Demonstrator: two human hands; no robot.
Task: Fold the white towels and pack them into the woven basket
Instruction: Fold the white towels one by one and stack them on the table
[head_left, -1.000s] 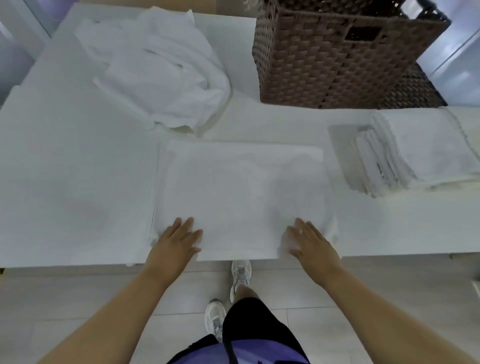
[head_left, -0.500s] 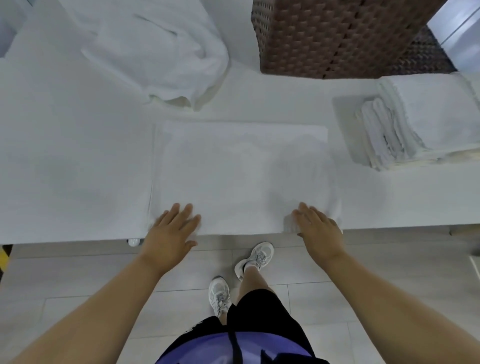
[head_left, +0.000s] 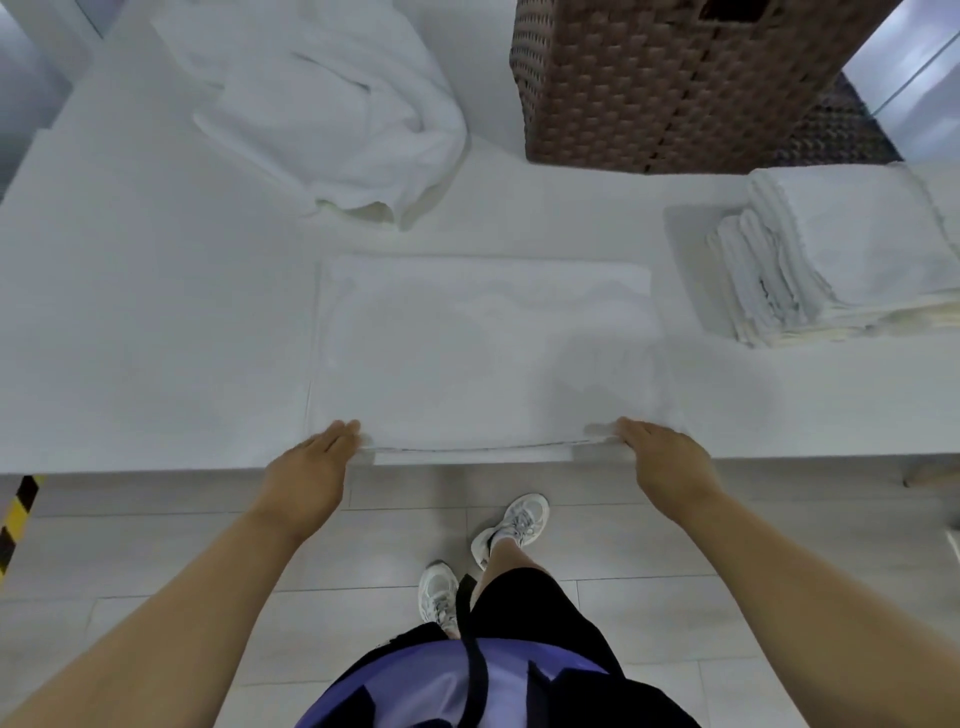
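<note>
A white towel (head_left: 483, 353) lies flat, in a rectangle, on the white table (head_left: 130, 338) right in front of me. My left hand (head_left: 311, 467) holds its near left corner and my right hand (head_left: 665, 462) holds its near right corner. The near edge of the top layer is raised a little off the layer beneath. The brown woven basket (head_left: 675, 88) stands at the back right of the table; its inside is out of view.
A crumpled heap of white towels (head_left: 322, 104) lies at the back left. A stack of folded white towels (head_left: 841, 249) sits at the right, in front of the basket. The table edge runs just under my hands, with tiled floor and my feet below.
Both hands slid back from lying flat on the towel to its near corners and took hold of them. The near edge has lifted slightly.
</note>
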